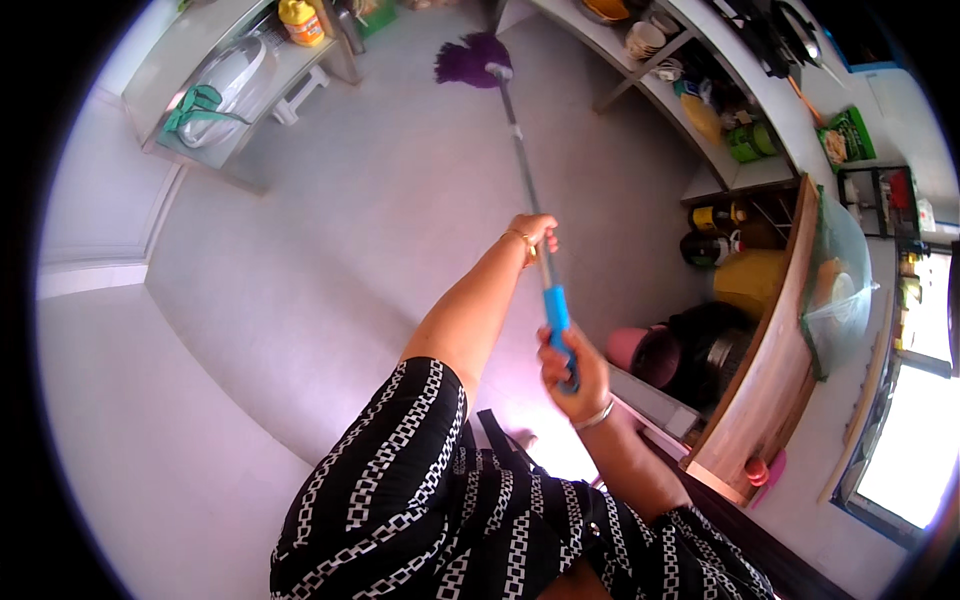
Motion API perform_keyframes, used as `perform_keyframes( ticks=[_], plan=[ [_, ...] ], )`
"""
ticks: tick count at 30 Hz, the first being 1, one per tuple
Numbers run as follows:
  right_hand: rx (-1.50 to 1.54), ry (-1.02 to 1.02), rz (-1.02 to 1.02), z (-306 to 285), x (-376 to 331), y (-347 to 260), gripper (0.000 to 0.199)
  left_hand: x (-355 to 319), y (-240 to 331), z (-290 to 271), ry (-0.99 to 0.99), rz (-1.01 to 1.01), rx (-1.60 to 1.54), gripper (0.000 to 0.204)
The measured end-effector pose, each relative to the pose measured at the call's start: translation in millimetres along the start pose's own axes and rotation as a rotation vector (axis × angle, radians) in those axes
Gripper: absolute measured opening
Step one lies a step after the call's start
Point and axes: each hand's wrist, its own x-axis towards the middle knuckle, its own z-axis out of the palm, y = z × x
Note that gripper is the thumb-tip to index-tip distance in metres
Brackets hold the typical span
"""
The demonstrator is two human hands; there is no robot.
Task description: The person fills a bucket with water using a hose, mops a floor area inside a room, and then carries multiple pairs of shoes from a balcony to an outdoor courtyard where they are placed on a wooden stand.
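A long mop (522, 165) reaches away from me across the grey floor, its purple head (468, 62) lying on the floor at the far end, close to the shelves. My left hand (535, 236) is closed around the metal pole partway down. Nearer to me, my right hand (578, 376) grips the blue handle (557, 310) at the pole's top end. A bracelet shows on the left wrist and a pale bangle on the right.
A low shelf unit (240, 172) with a yellow bottle (301, 22) and a covered basket stands at far left. Along the right runs a counter with a wooden board front (760, 370); beneath it are a pink bucket (655, 355) and a yellow container (748, 282). A white wall (130, 400) borders the left.
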Motion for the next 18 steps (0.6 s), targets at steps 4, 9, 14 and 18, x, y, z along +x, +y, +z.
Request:
perform_keyframes(
  ticks=[4, 9, 14, 18],
  plan=[
    [-0.030, 0.123, 0.244, -34.5, -73.1, 17.5, 0.024, -25.1, -54.1, -5.5, 0.108, 0.024, 0.040, 0.049],
    [-0.083, 0.013, 0.420, -73.0, -146.6, 16.5, 0.021, -103.2, -119.4, -7.7, 0.254, 0.120, 0.075, 0.070],
    [-0.307, 0.026, 0.526, -134.5, -242.1, 10.2, 0.021, -182.3, -225.2, -21.1, 0.382, 0.216, -0.049, 0.056],
    [-0.422, 0.030, 0.543, -183.7, -308.5, -11.5, 0.024, -227.3, -302.2, -14.9, 0.470, 0.240, -0.032, 0.027]
  ],
)
